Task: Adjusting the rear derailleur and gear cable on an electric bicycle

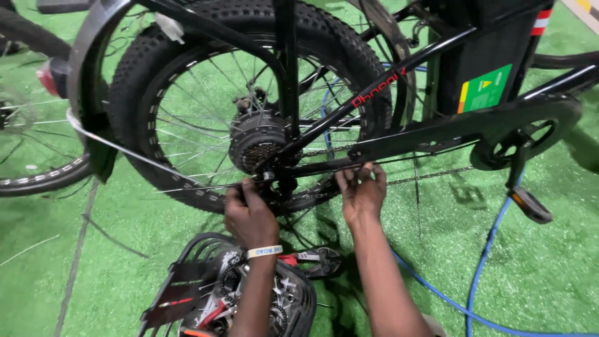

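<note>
A black bicycle stands on green turf, its fat knobby rear wheel (156, 68) filling the upper middle. The wheel hub with its cog cluster (257, 145) sits at the centre. My left hand (249, 212) is closed around the rear axle area and derailleur just below the hub. My right hand (362, 190) pinches the chain or a thin cable under the black chainstay (399, 138), fingers curled. What exactly each hand grips is hidden by the fingers. A white wristband (264, 251) circles my left wrist.
A black basket (187, 281) of tools lies on the turf below my arms, with red-handled cutters (312, 257) beside it. A blue hose (486, 249) runs across the right. The crank and pedal (530, 205) hang at right. Another bicycle wheel (31, 178) stands at left.
</note>
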